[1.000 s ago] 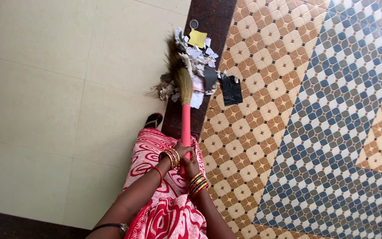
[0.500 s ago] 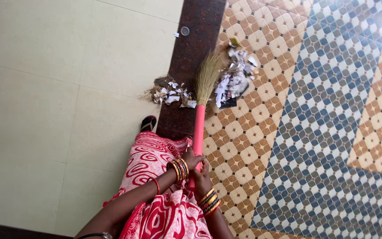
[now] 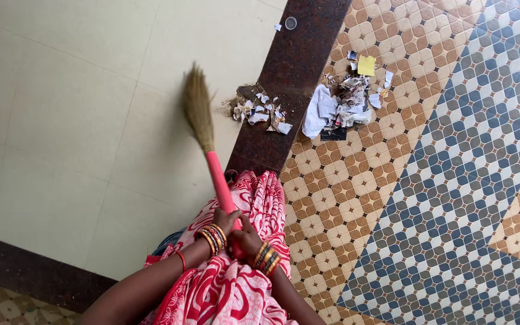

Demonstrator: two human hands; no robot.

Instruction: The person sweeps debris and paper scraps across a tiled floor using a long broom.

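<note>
My left hand and my right hand both grip the pink handle of a grass broom. Its straw head points up-left over the cream tiles, left of the litter. A small heap of torn paper and dust lies at the edge of the dark stone strip. A larger heap of paper scraps, with a yellow piece, lies on the brown patterned tiles to the right. Both wrists carry bangles, and red-and-white patterned cloth covers my lap.
Plain cream tiles spread to the left. Brown and blue patterned tiles fill the right. A small round disc and a paper bit lie at the top of the dark strip. Another dark band runs along the lower left.
The broom swept the larger pile right onto the patterned tiles, then swung back left over the cream tiles. A smaller heap stayed at the strip's edge.
</note>
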